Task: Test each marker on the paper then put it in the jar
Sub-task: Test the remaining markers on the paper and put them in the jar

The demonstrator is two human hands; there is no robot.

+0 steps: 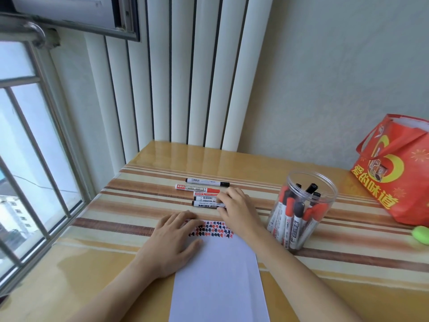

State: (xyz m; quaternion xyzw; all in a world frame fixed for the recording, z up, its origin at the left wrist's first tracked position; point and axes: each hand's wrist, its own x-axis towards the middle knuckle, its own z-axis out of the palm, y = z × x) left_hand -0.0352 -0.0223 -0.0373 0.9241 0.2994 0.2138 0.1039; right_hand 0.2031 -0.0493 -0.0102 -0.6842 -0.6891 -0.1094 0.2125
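Note:
A white sheet of paper (218,275) lies on the table with rows of red and black test marks (213,230) along its far edge. My left hand (173,240) rests flat on the paper's left side, fingers spread. Beyond the paper, several markers lie side by side: a black one (204,181) farthest, a red one (195,188), then others (205,201) nearer. My right hand (234,205) lies over the right ends of the nearest markers, its fingers curled on the closest black one (204,204). A clear plastic jar (301,210) to the right holds several red and black markers upright.
A red gift bag (394,173) stands at the table's right back. A green object (421,233) lies at the right edge. White radiator pipes (185,77) rise behind the table and a barred window (34,159) is on the left.

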